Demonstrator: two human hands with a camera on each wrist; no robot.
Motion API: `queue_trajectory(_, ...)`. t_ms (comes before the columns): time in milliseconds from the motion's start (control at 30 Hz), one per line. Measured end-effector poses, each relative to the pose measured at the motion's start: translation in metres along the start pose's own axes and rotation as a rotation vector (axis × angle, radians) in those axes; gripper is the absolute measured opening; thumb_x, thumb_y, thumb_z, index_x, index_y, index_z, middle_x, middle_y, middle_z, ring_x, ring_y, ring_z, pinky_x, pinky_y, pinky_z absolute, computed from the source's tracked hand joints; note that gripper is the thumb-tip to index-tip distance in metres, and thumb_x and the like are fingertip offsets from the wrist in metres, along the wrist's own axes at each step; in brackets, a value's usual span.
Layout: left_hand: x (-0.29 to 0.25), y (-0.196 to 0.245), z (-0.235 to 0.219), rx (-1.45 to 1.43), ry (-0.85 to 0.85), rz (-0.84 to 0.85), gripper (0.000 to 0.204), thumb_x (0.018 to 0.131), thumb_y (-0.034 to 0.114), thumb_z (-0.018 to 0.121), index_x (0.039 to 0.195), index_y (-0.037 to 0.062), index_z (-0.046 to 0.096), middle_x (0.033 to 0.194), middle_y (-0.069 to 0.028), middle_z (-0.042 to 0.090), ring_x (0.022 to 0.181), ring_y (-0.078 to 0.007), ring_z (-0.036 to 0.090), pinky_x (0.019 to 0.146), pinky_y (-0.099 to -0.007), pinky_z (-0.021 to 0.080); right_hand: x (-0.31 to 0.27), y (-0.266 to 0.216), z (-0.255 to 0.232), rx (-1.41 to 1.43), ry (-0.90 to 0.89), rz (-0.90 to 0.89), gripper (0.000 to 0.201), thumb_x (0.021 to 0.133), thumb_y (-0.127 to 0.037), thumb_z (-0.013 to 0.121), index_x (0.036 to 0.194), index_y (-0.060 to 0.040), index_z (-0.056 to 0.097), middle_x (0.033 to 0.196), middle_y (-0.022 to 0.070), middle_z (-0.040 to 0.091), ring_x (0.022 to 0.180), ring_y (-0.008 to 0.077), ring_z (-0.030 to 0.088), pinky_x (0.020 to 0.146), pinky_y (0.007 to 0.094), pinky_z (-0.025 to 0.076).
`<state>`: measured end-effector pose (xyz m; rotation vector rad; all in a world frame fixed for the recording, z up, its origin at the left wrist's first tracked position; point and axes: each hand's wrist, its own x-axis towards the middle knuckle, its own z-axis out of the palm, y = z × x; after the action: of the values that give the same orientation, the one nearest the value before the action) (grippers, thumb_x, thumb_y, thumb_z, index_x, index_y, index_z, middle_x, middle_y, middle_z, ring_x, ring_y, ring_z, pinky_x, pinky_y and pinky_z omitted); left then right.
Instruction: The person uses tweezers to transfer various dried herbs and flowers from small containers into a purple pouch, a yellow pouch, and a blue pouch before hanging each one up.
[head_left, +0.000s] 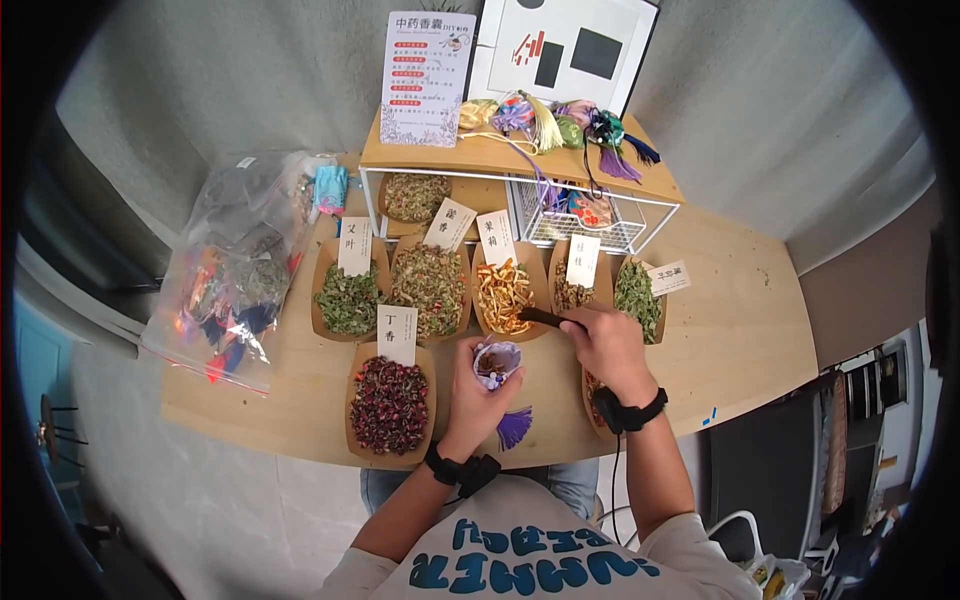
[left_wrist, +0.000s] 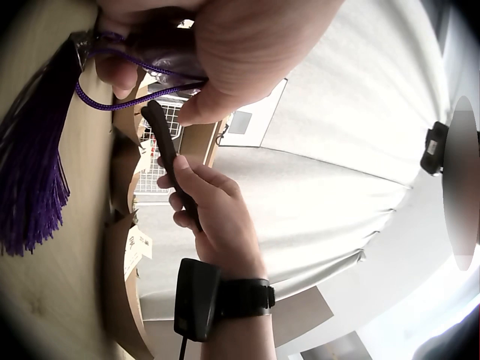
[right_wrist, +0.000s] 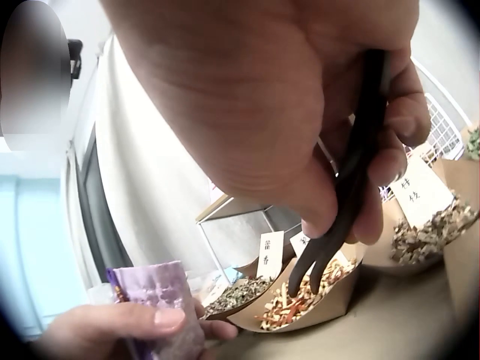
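Note:
My left hand (head_left: 468, 405) grips a small purple drawstring pouch (right_wrist: 161, 296), its mouth facing up with some brown bits inside. From it a purple cord (left_wrist: 127, 103) and a purple tassel (left_wrist: 37, 169) hang over the table's near side. My right hand (head_left: 617, 352) holds dark tongs (head_left: 543, 317), thumb on one side and fingers on the other. Their two tips (right_wrist: 300, 274) are slightly apart, right over the near end of a paper tray of orange and white dried strips (head_left: 503, 295). In the right wrist view the tips overlap those strips.
Paper trays of green leaves (head_left: 350, 305), mixed herbs (head_left: 428, 290) and dark red buds (head_left: 388, 402) stand around, with name cards. Another tray lies partly beneath my right wrist. Behind is a shelf (head_left: 400, 158) bearing finished sachets; a plastic bag (head_left: 225, 280) lies left.

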<state>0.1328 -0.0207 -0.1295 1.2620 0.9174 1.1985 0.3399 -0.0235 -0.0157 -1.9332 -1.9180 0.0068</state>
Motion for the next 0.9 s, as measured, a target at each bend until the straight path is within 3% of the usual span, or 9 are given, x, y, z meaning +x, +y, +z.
queue_trajectory(67,0.001,0.001,0.000,0.018,-0.010,0.011,0.058,0.092,0.008,0.087,0.135,0.0007,0.049,0.119,-0.0071,0.064,0.108,-0.0132,0.066,0.096,-0.0303,0.054,0.000,0.000,0.010,-0.026,-0.083,0.003,0.015,0.097,-0.021,0.077,0.099,-0.0066,0.081,0.091,0.0150,0.077,0.081,0.0401,0.074,0.072,0.0484,0.060)
queue_trajectory(367,0.000,-0.004,0.001,-0.014,-0.030,0.012,0.056,0.093,0.007,0.086,0.135,0.0013,0.050,0.119,-0.0068,0.064,0.109,-0.0120,0.066,0.095,-0.0298,0.054,0.004,-0.021,0.022,-0.014,-0.097,0.001,0.020,0.096,-0.024,0.077,0.089,-0.0054,0.077,0.087,0.0160,0.075,0.080,0.0392,0.075,0.071,0.0495,0.059)
queue_trajectory(567,-0.001,-0.005,0.001,-0.020,-0.053,-0.021,0.056,0.092,0.006,0.086,0.135,0.0013,0.050,0.120,-0.0069,0.065,0.109,-0.0118,0.066,0.095,-0.0294,0.054,0.002,-0.019,0.033,-0.065,-0.017,-0.094,0.013,0.090,-0.016,0.082,0.088,-0.0043,0.075,0.089,0.0129,0.073,0.079,0.0373,0.073,0.069,0.0485,0.058)
queue_trajectory(733,-0.001,0.000,0.001,-0.024,-0.047,-0.023,0.056,0.092,0.006,0.086,0.135,0.0013,0.050,0.120,-0.0070,0.065,0.109,-0.0122,0.066,0.096,-0.0296,0.054,0.004,-0.008,0.027,-0.018,0.148,-0.006,0.010,0.090,-0.011,0.081,0.086,-0.0036,0.075,0.083,0.0133,0.071,0.077,0.0368,0.071,0.068,0.0488,0.056)
queue_trajectory(900,0.000,0.003,0.000,-0.021,-0.030,-0.025,0.057,0.092,0.006,0.087,0.135,0.0013,0.049,0.120,-0.0069,0.064,0.109,-0.0127,0.066,0.096,-0.0297,0.054,0.008,0.006,0.019,0.042,0.163,-0.020,0.009,0.091,-0.011,0.081,0.091,-0.0026,0.077,0.084,0.0147,0.072,0.076,0.0372,0.071,0.067,0.0466,0.056)
